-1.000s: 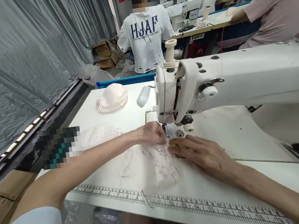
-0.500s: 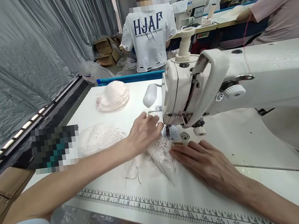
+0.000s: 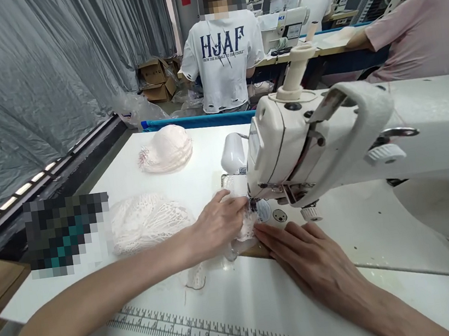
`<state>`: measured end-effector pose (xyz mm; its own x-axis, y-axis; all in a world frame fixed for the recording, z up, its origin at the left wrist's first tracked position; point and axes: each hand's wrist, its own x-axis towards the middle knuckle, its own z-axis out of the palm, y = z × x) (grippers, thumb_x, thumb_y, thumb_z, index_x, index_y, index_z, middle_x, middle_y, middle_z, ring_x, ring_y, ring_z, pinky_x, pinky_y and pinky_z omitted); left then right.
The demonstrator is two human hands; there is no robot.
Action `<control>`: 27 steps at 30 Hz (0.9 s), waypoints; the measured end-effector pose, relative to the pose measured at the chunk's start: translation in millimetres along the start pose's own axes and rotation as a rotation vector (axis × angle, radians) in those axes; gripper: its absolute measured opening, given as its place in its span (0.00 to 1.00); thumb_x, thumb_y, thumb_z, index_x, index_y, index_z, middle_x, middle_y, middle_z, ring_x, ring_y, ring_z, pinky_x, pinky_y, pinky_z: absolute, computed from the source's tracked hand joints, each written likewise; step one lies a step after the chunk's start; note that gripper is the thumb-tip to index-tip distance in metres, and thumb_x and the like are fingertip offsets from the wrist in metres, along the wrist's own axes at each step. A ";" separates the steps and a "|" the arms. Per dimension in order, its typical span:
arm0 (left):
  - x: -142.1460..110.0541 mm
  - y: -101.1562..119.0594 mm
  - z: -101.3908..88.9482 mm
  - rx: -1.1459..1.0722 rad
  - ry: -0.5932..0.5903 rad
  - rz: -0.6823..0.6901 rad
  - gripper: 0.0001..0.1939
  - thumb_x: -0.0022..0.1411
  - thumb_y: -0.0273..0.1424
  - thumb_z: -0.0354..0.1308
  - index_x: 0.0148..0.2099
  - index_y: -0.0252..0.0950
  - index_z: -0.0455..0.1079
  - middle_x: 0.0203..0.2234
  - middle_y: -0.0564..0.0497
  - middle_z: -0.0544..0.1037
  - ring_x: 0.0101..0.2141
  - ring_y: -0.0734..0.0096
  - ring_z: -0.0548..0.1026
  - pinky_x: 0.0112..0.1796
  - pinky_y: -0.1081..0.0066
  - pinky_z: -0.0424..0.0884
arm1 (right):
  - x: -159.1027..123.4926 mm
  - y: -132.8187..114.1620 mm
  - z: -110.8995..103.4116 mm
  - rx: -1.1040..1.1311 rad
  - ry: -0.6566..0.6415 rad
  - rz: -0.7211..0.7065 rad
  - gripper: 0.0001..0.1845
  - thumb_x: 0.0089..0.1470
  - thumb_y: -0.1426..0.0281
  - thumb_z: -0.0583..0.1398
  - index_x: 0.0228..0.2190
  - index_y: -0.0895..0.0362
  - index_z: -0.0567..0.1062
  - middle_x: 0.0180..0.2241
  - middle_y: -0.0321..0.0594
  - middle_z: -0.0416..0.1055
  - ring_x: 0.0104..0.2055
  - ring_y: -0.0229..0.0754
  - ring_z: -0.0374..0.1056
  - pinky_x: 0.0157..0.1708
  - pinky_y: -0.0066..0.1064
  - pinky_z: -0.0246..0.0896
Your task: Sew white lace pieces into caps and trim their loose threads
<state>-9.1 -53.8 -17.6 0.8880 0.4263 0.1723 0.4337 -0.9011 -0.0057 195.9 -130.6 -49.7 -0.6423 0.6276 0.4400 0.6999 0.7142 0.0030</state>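
My left hand [image 3: 218, 225] lies over a small piece of white lace fabric [image 3: 246, 230], fingers spread and pressing it flat right at the needle of the white sewing machine [image 3: 328, 138]. My right hand [image 3: 308, 256] rests flat on the table just right of the lace, fingers stretched toward the needle plate [image 3: 274, 214]. A tail of the lace [image 3: 195, 276] trails out below my left wrist. The needle itself is hidden behind the machine head.
A heap of white lace pieces [image 3: 144, 221] lies left of my left arm and a pink-white bundle [image 3: 165, 149] sits farther back on the white table [image 3: 234, 304], which has a printed ruler along its front edge. Other people work at benches behind. Plastic sheeting hangs at left.
The lace has been fed further under the machine head, so less of it shows in front. Both hands have followed it toward the needle, and the view has shifted left.
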 end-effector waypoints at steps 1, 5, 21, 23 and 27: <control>1.7 -2.7 0.6 -0.017 0.007 -0.001 0.10 0.62 0.21 0.47 0.37 0.33 0.69 0.38 0.46 0.73 0.36 0.69 0.70 0.49 0.61 0.58 | 0.0 0.1 0.7 -0.001 0.000 0.007 0.19 0.58 0.78 0.51 0.51 0.60 0.68 0.50 0.47 0.69 0.36 0.43 0.64 0.29 0.36 0.55; 6.3 -10.9 2.4 -0.073 0.010 0.010 0.11 0.63 0.20 0.45 0.37 0.32 0.69 0.36 0.47 0.73 0.36 0.71 0.71 0.52 0.60 0.55 | 0.2 -0.2 2.3 0.012 -0.002 0.015 0.19 0.59 0.76 0.51 0.51 0.61 0.67 0.52 0.47 0.68 0.36 0.44 0.64 0.30 0.36 0.55; -9.6 23.0 -6.9 0.041 0.017 0.028 0.14 0.62 0.15 0.44 0.30 0.32 0.68 0.28 0.53 0.73 0.32 0.75 0.71 0.44 0.66 0.59 | -1.8 -0.8 1.4 0.041 -0.018 0.046 0.18 0.60 0.73 0.52 0.51 0.58 0.68 0.53 0.45 0.67 0.37 0.44 0.64 0.34 0.39 0.57; -8.9 22.5 -6.0 0.048 0.026 0.028 0.15 0.62 0.15 0.44 0.29 0.32 0.68 0.28 0.53 0.73 0.32 0.75 0.70 0.43 0.66 0.58 | -1.9 -0.4 1.7 0.050 -0.022 0.049 0.17 0.60 0.73 0.52 0.50 0.58 0.69 0.53 0.45 0.67 0.37 0.43 0.64 0.34 0.39 0.57; -8.2 16.2 -4.4 0.042 0.029 0.022 0.15 0.62 0.16 0.44 0.30 0.33 0.68 0.28 0.54 0.73 0.32 0.76 0.70 0.44 0.66 0.57 | -1.5 0.3 3.1 0.060 -0.019 0.065 0.22 0.60 0.72 0.52 0.55 0.59 0.63 0.52 0.47 0.68 0.38 0.44 0.64 0.33 0.38 0.57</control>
<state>-10.0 -72.3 -14.7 0.8931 0.4031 0.1998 0.4204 -0.9059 -0.0514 196.1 -130.4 -53.1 -0.6024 0.6787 0.4202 0.7207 0.6887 -0.0794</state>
